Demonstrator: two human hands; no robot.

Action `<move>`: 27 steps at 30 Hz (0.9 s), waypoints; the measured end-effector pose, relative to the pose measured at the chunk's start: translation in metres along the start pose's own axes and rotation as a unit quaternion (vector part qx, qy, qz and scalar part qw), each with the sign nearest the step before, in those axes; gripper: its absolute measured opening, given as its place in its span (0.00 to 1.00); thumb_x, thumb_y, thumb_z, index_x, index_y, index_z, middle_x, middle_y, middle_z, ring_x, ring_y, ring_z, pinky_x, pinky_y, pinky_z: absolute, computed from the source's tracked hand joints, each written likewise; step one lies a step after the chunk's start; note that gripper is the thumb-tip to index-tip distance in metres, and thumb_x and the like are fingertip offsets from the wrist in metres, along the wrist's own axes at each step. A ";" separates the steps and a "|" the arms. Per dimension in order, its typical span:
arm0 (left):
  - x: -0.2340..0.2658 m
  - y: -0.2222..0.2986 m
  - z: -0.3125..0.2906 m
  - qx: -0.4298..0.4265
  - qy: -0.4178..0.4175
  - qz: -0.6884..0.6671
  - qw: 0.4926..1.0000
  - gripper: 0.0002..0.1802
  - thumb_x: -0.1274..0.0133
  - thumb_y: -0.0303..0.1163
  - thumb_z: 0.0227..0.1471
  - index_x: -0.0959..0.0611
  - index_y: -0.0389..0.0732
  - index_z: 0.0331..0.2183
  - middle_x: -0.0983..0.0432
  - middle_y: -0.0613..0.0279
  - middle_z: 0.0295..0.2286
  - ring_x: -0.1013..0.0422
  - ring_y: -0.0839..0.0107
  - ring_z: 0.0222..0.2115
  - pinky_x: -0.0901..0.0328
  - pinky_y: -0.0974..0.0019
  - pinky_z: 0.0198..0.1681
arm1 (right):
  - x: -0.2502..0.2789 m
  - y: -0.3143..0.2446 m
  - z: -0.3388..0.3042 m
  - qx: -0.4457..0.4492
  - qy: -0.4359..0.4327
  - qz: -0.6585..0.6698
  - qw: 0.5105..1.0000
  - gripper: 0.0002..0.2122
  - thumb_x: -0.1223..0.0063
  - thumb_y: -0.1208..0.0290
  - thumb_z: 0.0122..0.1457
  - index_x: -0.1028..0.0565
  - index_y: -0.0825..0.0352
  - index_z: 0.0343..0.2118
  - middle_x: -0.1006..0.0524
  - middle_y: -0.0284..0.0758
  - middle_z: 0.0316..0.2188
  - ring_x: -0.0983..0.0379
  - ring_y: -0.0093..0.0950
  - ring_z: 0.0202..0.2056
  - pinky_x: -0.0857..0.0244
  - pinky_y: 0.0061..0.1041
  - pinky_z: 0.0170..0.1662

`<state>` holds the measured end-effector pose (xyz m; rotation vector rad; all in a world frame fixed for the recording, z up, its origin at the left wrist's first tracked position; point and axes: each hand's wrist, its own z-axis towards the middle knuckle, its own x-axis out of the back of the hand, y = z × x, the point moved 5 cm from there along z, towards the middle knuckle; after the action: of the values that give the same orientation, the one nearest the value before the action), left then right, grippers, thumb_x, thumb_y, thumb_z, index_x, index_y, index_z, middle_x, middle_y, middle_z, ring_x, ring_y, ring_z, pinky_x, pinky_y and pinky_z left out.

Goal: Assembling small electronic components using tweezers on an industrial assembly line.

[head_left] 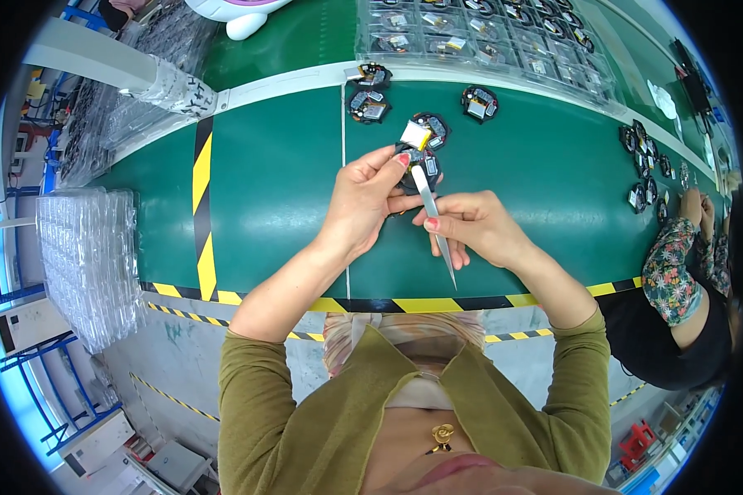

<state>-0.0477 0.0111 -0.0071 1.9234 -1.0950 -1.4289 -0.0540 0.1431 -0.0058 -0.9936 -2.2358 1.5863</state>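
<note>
My left hand grips a round black electronic module by its left side, thumb on top. A pair of silver tweezers is pinched in my right hand. Its broad end lies over the module's face, while the pointed end slants down toward the table's near edge. Just above my left thumb shows a flat silver battery with a yellow edge; which module it belongs to I cannot tell. Directly behind sits another round module. My fingers partly cover the held module.
More modules lie on the green table, including one at the back. Clear trays of modules stand beyond the white rail. Stacked clear plastic trays are at left. At right, a co-worker's floral sleeve is near a module cluster.
</note>
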 end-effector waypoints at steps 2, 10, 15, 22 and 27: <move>0.000 -0.001 0.000 -0.006 0.002 0.047 0.999 0.15 0.62 0.31 0.56 0.30 0.29 0.40 0.28 0.53 0.33 0.29 0.64 0.36 0.31 0.63 0.38 | 0.000 0.002 0.002 -0.014 0.008 -0.010 1.000 0.09 0.55 0.72 0.56 0.27 0.72 0.34 0.27 0.34 0.16 0.35 0.17 0.11 0.45 0.13 0.12; 0.000 -0.010 0.000 -0.014 -0.022 0.036 0.999 0.16 0.61 0.36 0.56 0.28 0.33 0.38 0.28 0.61 0.30 0.30 0.76 0.29 0.32 0.72 0.35 | -0.002 0.003 0.002 0.010 0.037 -0.004 0.999 0.08 0.55 0.71 0.56 0.26 0.70 0.32 0.28 0.32 0.16 0.36 0.16 0.11 0.45 0.14 0.13; 0.005 -0.008 0.003 -0.056 0.044 0.028 0.997 0.16 0.61 0.36 0.56 0.28 0.34 0.39 0.28 0.60 0.30 0.29 0.76 0.29 0.30 0.69 0.35 | 0.015 -0.006 0.001 0.050 0.089 -0.144 0.984 0.04 0.55 0.75 0.54 0.29 0.69 0.29 0.31 0.28 0.15 0.36 0.15 0.18 0.44 0.18 0.20; -0.008 -0.016 -0.005 0.019 -0.057 0.107 0.992 0.22 0.63 0.38 0.56 0.33 0.32 0.46 0.30 0.51 0.38 0.30 0.64 0.37 0.31 0.64 0.39 | 0.041 -0.024 -0.004 0.187 0.238 -0.177 0.936 0.07 0.50 0.77 0.51 0.33 0.68 0.33 0.34 0.27 0.20 0.42 0.13 0.21 0.44 0.16 0.24; -0.006 0.002 -0.006 -0.015 -0.012 0.094 0.995 0.20 0.63 0.38 0.56 0.32 0.33 0.45 0.29 0.51 0.37 0.29 0.62 0.37 0.32 0.64 0.40 | 0.149 -0.035 -0.030 0.186 0.434 -0.209 0.857 0.06 0.48 0.74 0.49 0.29 0.67 0.30 0.28 0.30 0.26 0.33 0.18 0.25 0.40 0.17 0.28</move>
<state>-0.0430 0.0140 0.0000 1.7362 -1.2235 -1.3593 -0.1625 0.2540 0.0083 -0.7962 -1.3293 1.0057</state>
